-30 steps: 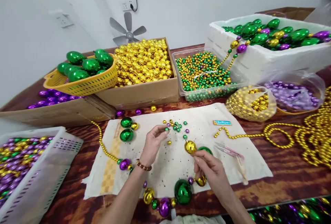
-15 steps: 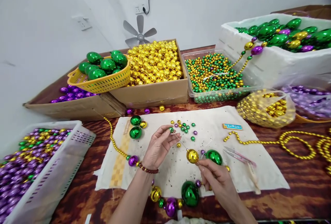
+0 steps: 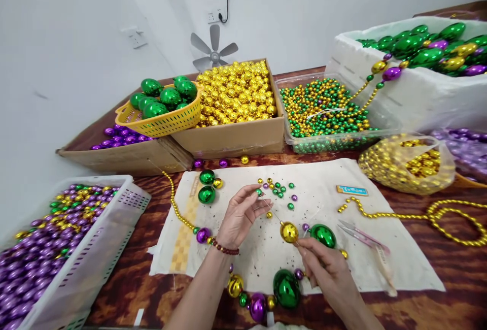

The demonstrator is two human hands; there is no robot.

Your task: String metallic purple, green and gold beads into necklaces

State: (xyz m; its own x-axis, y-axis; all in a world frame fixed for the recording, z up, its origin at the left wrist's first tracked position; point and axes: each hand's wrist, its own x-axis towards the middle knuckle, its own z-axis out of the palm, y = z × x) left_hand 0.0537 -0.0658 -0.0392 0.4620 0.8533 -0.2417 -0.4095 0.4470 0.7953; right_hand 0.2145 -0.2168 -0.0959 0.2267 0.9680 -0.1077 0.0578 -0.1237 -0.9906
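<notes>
My left hand (image 3: 243, 213) pinches a small green bead (image 3: 259, 192) between thumb and fingertips. A thin straight thread or wire (image 3: 272, 209) runs from it down to a larger gold bead (image 3: 289, 232). At the lower edge of that gold bead, my right hand (image 3: 323, 261) is closed on the thread. Under and around my hands lies a bead necklace with a big green bead (image 3: 286, 288), a purple bead (image 3: 257, 306) and another gold bead (image 3: 235, 285). Beyond my right fingers rests a second big green bead (image 3: 323, 236). Several small loose beads (image 3: 279, 188) lie ahead of my left hand.
A white cloth (image 3: 228, 170) covers the table's middle, with tweezers-like pink snips (image 3: 363, 236) at right. Behind stand a carton (image 3: 232, 137) of gold beads, a yellow basket (image 3: 163, 123), a clear tub (image 3: 338, 139) and a foam box (image 3: 380, 84). A white crate (image 3: 110, 249) stands left.
The whole view has shifted, so everything sits a little farther right. My hands keep nearly the same pose on the green bead and the thread.
</notes>
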